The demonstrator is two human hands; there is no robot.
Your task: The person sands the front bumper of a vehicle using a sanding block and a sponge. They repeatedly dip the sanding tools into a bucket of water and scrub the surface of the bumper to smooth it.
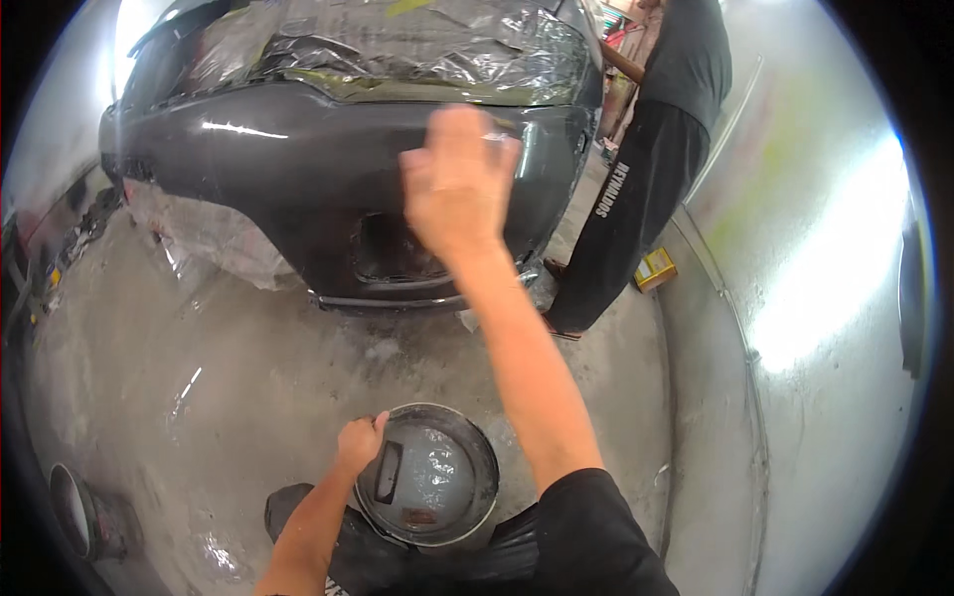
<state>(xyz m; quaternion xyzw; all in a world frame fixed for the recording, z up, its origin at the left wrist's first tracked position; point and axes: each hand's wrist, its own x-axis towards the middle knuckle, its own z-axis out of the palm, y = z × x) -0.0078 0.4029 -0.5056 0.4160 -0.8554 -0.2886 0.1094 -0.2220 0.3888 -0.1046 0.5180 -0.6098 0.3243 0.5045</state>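
My left hand (362,443) is closed on the left rim of a round dark bucket (494,467), which stands between my knees. Greyish water fills part of it. In the water are a dark oblong piece (389,473) and a small reddish-brown piece (418,517). My right arm reaches forward over a dark grey car body panel (328,164). My right hand (460,189) is at the panel's upper part, smeared by motion. Whether it holds anything under the fingers cannot be made out. Below that hand, a squarish recess (393,248) is set into the panel.
Clear plastic and tape (397,45) cover the car above the panel, and plastic (214,233) hangs in the wheel opening. A person in dark trousers (636,189) stands at right, near a yellow box (655,269). Another bucket (89,512) stands lower left. A pale wall (825,397) curves along the right.
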